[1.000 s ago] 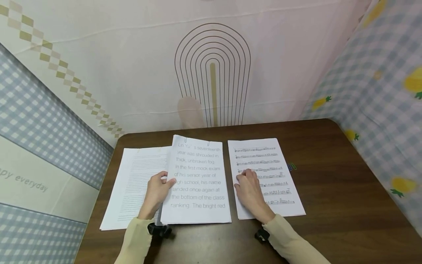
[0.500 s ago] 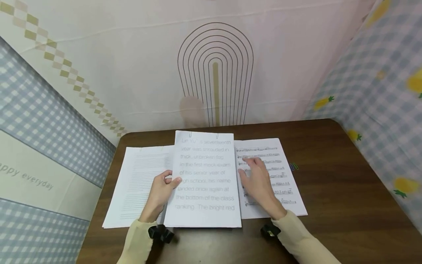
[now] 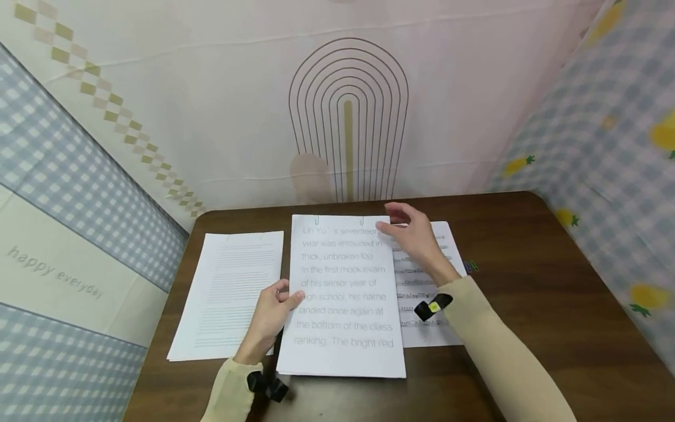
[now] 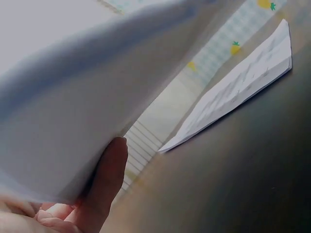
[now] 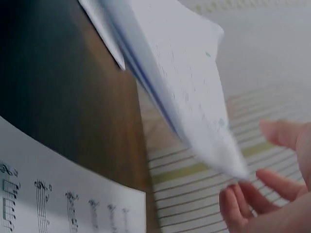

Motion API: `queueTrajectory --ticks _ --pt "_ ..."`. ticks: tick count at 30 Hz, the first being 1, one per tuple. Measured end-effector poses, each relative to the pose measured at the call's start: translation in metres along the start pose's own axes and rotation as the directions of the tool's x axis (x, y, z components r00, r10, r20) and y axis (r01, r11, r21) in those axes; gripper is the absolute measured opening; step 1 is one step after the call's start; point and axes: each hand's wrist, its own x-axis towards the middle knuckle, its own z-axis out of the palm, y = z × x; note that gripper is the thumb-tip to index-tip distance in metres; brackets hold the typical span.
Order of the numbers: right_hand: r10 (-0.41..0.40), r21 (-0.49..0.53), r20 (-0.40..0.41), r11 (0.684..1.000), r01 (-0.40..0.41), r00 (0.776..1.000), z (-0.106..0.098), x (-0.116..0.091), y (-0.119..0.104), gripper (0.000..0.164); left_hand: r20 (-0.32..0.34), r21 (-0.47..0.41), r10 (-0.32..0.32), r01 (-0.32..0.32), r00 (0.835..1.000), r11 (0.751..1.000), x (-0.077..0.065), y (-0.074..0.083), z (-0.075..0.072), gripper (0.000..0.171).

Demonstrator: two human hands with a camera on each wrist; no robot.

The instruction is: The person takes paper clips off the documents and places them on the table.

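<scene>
A stack of white paper with large print (image 3: 343, 281) hangs raised over the table, with paper clips (image 3: 317, 220) on its top edge. My left hand (image 3: 270, 316) grips the stack's left edge, thumb in front and fingers behind. In the left wrist view a finger (image 4: 111, 177) lies against the stack's underside. My right hand (image 3: 419, 234) is at the top right corner. In the right wrist view its thumb (image 5: 284, 133) stands apart from the paper, while the fingertips are close to the corner; contact is unclear.
A fine-print paper stack (image 3: 232, 293) lies on the left of the brown table (image 3: 527, 305). Sheet music (image 3: 413, 278) lies to the right, partly under the raised stack and right arm. Loose paper clips (image 3: 471, 266) lie beside it. Patterned cloth (image 3: 221, 117) stands behind.
My left hand has carried the large-print stack rightward, partly over the sheet music. My right hand has left the sheet music and moved up to the stack's top right corner.
</scene>
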Motion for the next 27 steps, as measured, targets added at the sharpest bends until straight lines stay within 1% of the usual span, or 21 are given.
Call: queueTrajectory --ticks 2,5,7,9,12,15,21,27 --pt "0.035 0.038 0.059 0.999 -0.037 0.998 -0.002 0.007 0.005 0.055 0.014 -0.011 -0.002 0.002 1.000 1.000 -0.002 -0.003 0.002 0.023" --pt "0.060 0.081 0.135 0.994 -0.071 0.989 -0.001 0.013 0.012 0.050 0.034 -0.013 -0.002 0.003 0.999 1.000 -0.005 -0.006 0.004 0.023" --pt "0.071 0.106 0.172 0.990 -0.090 0.983 0.002 0.015 0.014 0.047 0.044 -0.021 -0.003 0.004 0.999 1.000 -0.006 -0.008 0.005 0.023" --pt "0.078 0.120 0.188 0.988 -0.102 0.979 0.005 0.016 0.016 0.044 0.053 -0.025 -0.002 0.004 0.999 1.000 -0.006 -0.009 0.006 0.022" --pt "0.091 0.124 0.190 0.985 -0.116 0.978 0.010 0.017 0.016 0.038 0.068 -0.032 -0.001 0.003 0.998 0.999 -0.007 -0.012 0.007 0.021" --pt "0.111 0.112 0.173 0.985 -0.131 0.979 0.013 0.016 0.016 0.032 0.083 -0.033 -0.001 0.004 0.997 0.999 -0.007 -0.014 0.009 0.021" --pt "0.107 0.124 0.166 0.984 -0.128 0.980 0.014 0.014 0.019 0.039 0.124 -0.034 -0.002 0.006 0.992 0.999 -0.007 -0.015 0.010 0.026" --pt "0.137 0.125 0.164 0.979 -0.159 0.977 0.014 0.013 0.020 0.031 0.162 -0.028 0.000 0.004 0.987 1.000 -0.006 -0.017 0.011 0.034"
